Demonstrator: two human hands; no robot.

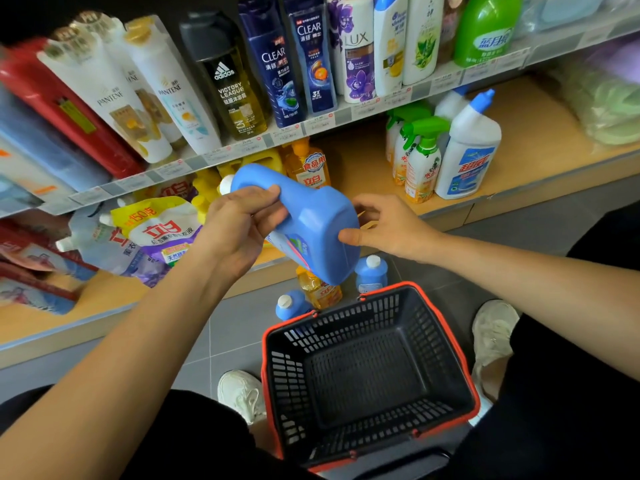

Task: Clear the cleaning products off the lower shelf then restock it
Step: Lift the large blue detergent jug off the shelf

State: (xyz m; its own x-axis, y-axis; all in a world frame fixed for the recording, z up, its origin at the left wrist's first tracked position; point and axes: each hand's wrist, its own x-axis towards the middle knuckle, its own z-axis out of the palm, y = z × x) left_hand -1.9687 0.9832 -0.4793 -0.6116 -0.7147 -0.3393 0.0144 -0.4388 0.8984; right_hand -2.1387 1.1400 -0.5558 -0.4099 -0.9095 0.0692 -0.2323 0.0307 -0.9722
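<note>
A big blue detergent bottle [313, 220] is tilted in the air in front of the lower shelf [349, 157], its white cap pointing left. My left hand [239, 223] grips its handle side. My right hand [384, 225] touches its base with thumb and spread fingers. On the lower shelf stand an orange dish-soap bottle [308, 166], yellow bottles [207, 188], refill pouches [152, 233], green-trigger spray bottles [419, 157] and a white toilet-cleaner bottle [467, 154]. Two small blue bottles [289, 304] and an orange bottle [318, 289] stand on the floor.
A black basket with a red rim [460, 368], nothing inside, sits on the grey floor between my white shoes [242, 393]. The upper shelf holds shampoo and body-wash bottles [228, 77]. Green and purple cloths [609, 98] lie at the right of the lower shelf.
</note>
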